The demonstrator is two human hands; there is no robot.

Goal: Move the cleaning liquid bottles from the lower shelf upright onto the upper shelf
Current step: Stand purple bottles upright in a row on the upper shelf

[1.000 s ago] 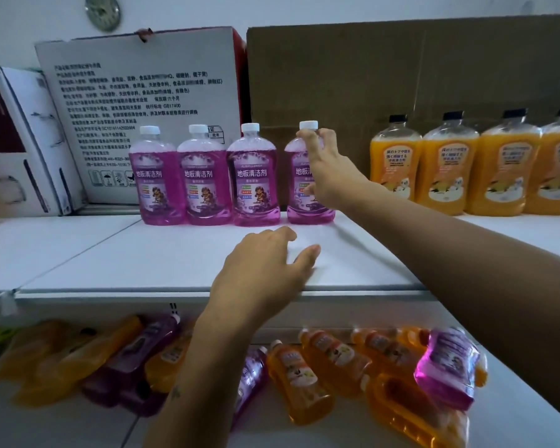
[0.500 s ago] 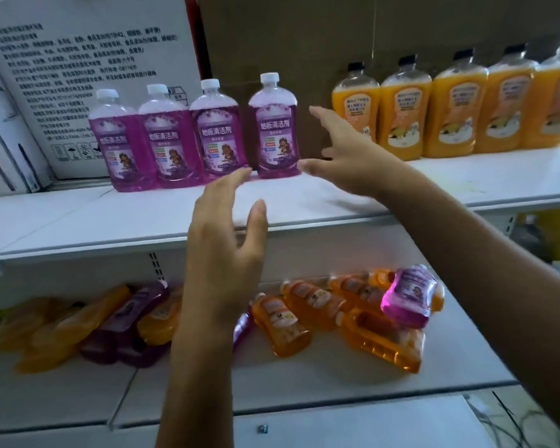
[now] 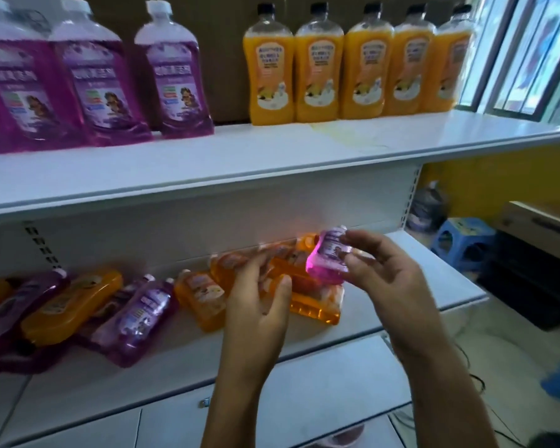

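On the lower shelf (image 3: 417, 286) several orange and purple bottles lie on their sides. A small purple bottle (image 3: 327, 257) rests on top of the orange bottles (image 3: 314, 305) at the right end of the pile. My right hand (image 3: 382, 276) has its fingers and thumb curled round that bottle's right edge. My left hand (image 3: 259, 305) hovers open just left of it, fingers straight, over an orange bottle (image 3: 201, 295). Three purple bottles (image 3: 178, 76) and several orange bottles (image 3: 317, 66) stand upright on the upper shelf (image 3: 272, 163).
More lying bottles, among them a purple one (image 3: 136, 318) and an orange one (image 3: 68, 299), fill the lower shelf's left part. A blue stool (image 3: 459, 240) and a cardboard box (image 3: 543, 227) stand on the floor to the right. A window (image 3: 530, 50) is beyond the shelf end.
Both hands have dropped from the upper shelf to the lower one. My right hand let go of the upright purple bottle and now reaches the lying purple bottle. The view has tilted down and right.
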